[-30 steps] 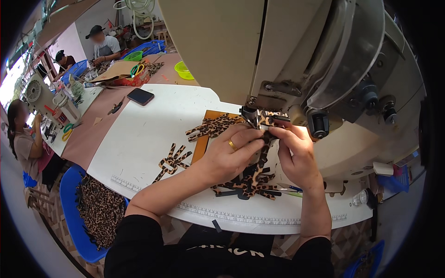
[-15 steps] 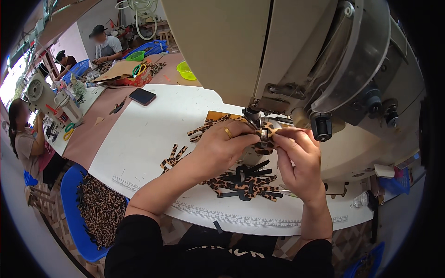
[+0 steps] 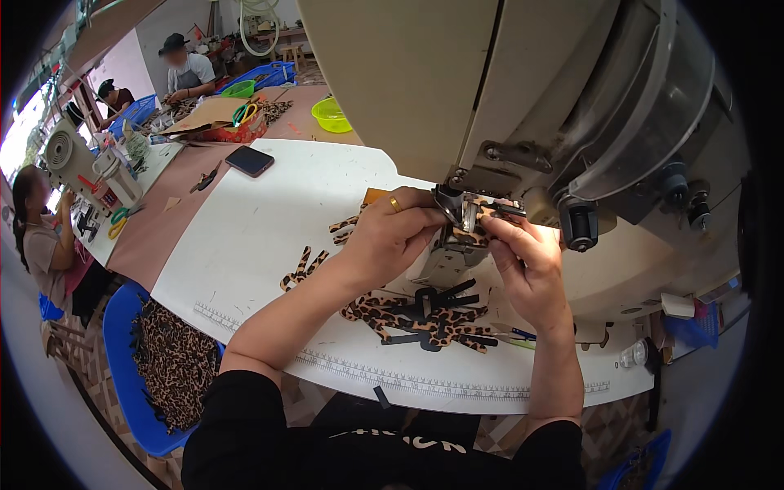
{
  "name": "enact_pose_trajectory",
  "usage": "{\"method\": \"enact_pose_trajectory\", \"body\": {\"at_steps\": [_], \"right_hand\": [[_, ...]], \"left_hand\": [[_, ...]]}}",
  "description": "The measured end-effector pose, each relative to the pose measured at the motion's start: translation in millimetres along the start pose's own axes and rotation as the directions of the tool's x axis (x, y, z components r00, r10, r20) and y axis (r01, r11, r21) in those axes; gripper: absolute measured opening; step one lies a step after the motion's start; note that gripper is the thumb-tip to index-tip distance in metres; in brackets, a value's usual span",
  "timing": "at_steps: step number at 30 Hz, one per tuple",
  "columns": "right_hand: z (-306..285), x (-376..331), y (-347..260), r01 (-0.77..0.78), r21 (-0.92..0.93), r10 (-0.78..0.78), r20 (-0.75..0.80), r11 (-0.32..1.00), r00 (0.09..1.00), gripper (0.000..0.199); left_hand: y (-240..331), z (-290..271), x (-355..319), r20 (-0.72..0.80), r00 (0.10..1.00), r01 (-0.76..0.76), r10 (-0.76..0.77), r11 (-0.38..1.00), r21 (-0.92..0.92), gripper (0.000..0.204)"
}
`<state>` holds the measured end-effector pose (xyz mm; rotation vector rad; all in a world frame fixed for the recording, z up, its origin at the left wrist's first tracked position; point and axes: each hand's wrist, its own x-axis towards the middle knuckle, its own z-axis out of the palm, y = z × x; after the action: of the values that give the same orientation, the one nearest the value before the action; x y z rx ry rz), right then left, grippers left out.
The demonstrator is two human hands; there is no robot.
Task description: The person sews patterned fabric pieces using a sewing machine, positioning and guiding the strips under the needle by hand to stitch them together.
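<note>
A sewing machine stands before me, its presser foot low over the narrow post. Beneath and right of the foot is a leopard-print strap piece with a shiny metal part on it. My right hand pinches its right side between thumb and fingers. Close against the foot on the other side, the ringed fingers of my left hand are closed at the piece's edge; their tips are partly hidden. Leopard-print and black strap pieces lie on the white table below my hands.
A blue tub full of leopard-print pieces stands at the left. A phone lies on the table's far side. Beyond are scissors, a green bowl and several people at work. A ruler strip runs along the near edge.
The strap piece has turned and sits tighter to the presser foot. My left fingers have drawn back to the left, uncovering the post. The right hand has moved slightly down. The view has shifted slightly.
</note>
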<state>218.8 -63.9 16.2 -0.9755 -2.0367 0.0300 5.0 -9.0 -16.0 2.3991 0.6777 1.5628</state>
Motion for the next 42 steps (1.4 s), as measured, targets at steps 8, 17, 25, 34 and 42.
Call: {"method": "enact_pose_trajectory", "body": {"at_steps": [8, 17, 25, 34, 42], "right_hand": [[0.6, -2.0, 3.1, -0.282, 0.328, 0.275, 0.067, 0.902, 0.959, 0.025], [-10.2, -4.5, -5.6, -0.348, 0.387, 0.345, 0.08, 0.854, 0.935, 0.026], [-32.2, -0.6, -37.1, -0.183, 0.185, 0.15, 0.178, 0.965, 0.973, 0.023], [-39.7, -2.2, -53.4, -0.136, 0.218, 0.082, 0.24, 0.967, 0.967, 0.052], [-10.7, 0.3, -19.8, -0.057, 0.091, 0.049, 0.095, 0.994, 0.994, 0.039]], "left_hand": [[3.4, -7.4, 1.3, -0.097, 0.978, -0.169, 0.186, 0.972, 0.163, 0.024], [23.1, -1.1, -6.7, -0.02, 0.962, -0.265, 0.271, 0.954, 0.143, 0.03], [32.6, 3.9, -9.7, 0.041, 0.945, -0.323, 0.324, 0.91, 0.259, 0.042], [23.3, 0.7, -9.3, -0.025, 0.954, -0.295, 0.298, 0.952, 0.081, 0.038], [15.9, 1.6, -9.3, 0.006, 0.949, -0.314, 0.315, 0.946, 0.081, 0.038]]}}
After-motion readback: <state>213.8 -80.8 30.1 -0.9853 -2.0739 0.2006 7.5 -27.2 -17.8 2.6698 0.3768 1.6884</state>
